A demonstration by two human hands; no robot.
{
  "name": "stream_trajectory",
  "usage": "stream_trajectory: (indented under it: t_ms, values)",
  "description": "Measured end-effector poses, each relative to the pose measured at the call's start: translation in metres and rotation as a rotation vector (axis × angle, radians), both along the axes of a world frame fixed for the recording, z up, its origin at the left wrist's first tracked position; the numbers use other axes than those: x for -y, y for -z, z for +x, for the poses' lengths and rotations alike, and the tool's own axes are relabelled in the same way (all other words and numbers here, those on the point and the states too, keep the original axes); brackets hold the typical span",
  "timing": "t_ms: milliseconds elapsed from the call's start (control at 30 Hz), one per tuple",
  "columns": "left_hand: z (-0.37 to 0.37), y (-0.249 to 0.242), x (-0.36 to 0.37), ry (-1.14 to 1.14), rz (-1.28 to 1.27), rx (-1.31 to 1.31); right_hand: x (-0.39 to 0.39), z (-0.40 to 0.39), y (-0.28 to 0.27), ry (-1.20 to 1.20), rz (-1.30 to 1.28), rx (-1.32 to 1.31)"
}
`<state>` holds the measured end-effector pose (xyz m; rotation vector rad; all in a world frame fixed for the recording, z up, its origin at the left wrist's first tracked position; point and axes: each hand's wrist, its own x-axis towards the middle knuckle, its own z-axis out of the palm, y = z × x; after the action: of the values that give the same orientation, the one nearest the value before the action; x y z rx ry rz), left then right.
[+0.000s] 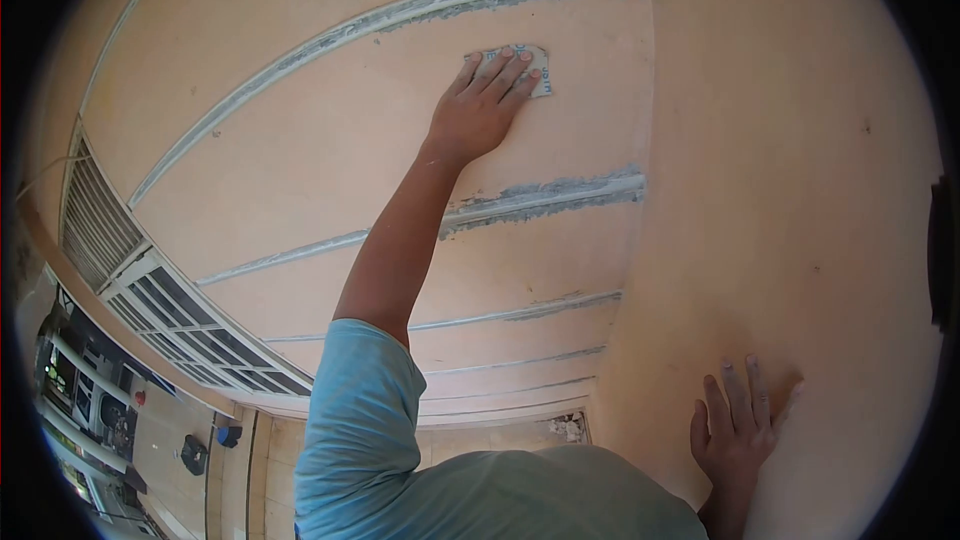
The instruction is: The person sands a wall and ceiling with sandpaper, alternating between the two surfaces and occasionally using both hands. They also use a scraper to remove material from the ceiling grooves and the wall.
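Note:
My left hand reaches far up with its arm stretched out. It lies flat over a small piece of sandpaper, pressing it against the peach-coloured surface. Blue lettering shows on the paper's pale back; the gritty side is hidden. The sandpaper sits between two grey-white strips, the upper strip and the lower strip, both with rough, patchy edges. At the lower right, my right hand is open, fingers spread against the plain peach wall, holding nothing.
More thin strips cross the surface below my left arm. On the left are a louvred vent and a white-framed window grille. A black item and a blue item lie on the floor at lower left.

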<state>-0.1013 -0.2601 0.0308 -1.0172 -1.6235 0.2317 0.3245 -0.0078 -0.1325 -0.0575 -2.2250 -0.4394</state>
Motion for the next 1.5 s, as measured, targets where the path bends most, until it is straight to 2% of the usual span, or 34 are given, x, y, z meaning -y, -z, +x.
stream_trajectory:
  t_ms: [133,233,333,467,533,567,667,733,800,867,1067,1133,1200,1267,1367,1433,1500]
  values:
    - [-0.012,-0.036,0.017,-0.17,0.402,-0.12,-0.001,0.001,0.003,-0.11,-0.099,0.021]
    - [-0.001,-0.025,-0.019,-0.186,0.439,-0.092,0.002,0.001,-0.005,-0.136,-0.141,0.019]
    - [0.008,0.011,-0.061,-0.022,-0.014,0.11,0.002,0.005,-0.008,-0.182,-0.203,0.028]
    - [0.008,0.004,-0.075,0.004,-0.054,0.084,0.002,0.005,-0.008,-0.25,-0.287,0.011]
    - [0.008,-0.013,-0.074,-0.118,0.18,0.012,0.001,0.006,-0.008,-0.267,-0.268,0.015]
    - [0.005,-0.022,-0.079,-0.11,0.259,-0.012,0.002,0.007,-0.008,-0.263,-0.271,0.024]
    - [0.007,-0.019,-0.111,-0.12,0.309,-0.035,0.004,0.007,-0.01,-0.258,-0.268,0.034]
    - [0.006,-0.001,-0.128,-0.085,0.24,-0.016,0.003,0.007,-0.011,-0.254,-0.279,0.028]
    - [0.014,0.015,-0.136,-0.017,-0.116,0.097,0.002,0.007,-0.01,-0.268,-0.281,0.035]
    - [0.012,0.008,-0.134,-0.026,-0.121,0.079,0.002,0.007,-0.009,-0.268,-0.298,0.024]
    - [0.011,-0.044,-0.137,-0.213,0.219,-0.039,0.004,0.005,-0.011,-0.274,-0.312,0.054]
    - [0.019,-0.027,-0.142,-0.243,0.182,-0.036,0.004,0.006,-0.012,-0.261,-0.314,0.051]
    - [0.018,-0.007,-0.144,-0.149,-0.248,0.064,0.005,0.005,-0.009,-0.281,-0.331,0.045]
    - [0.016,-0.012,-0.139,-0.114,-0.258,0.008,0.003,0.003,-0.007,-0.285,-0.35,0.011]
    - [0.017,-0.035,-0.139,-0.141,-0.196,0.084,0.003,0.004,-0.005,-0.313,-0.332,0.012]
    - [0.014,-0.062,-0.144,-0.199,-0.009,-0.001,0.004,0.002,-0.006,-0.302,-0.34,0.022]
    - [0.016,-0.065,-0.153,-0.237,-0.009,-0.016,0.005,0.002,-0.005,-0.299,-0.345,0.024]
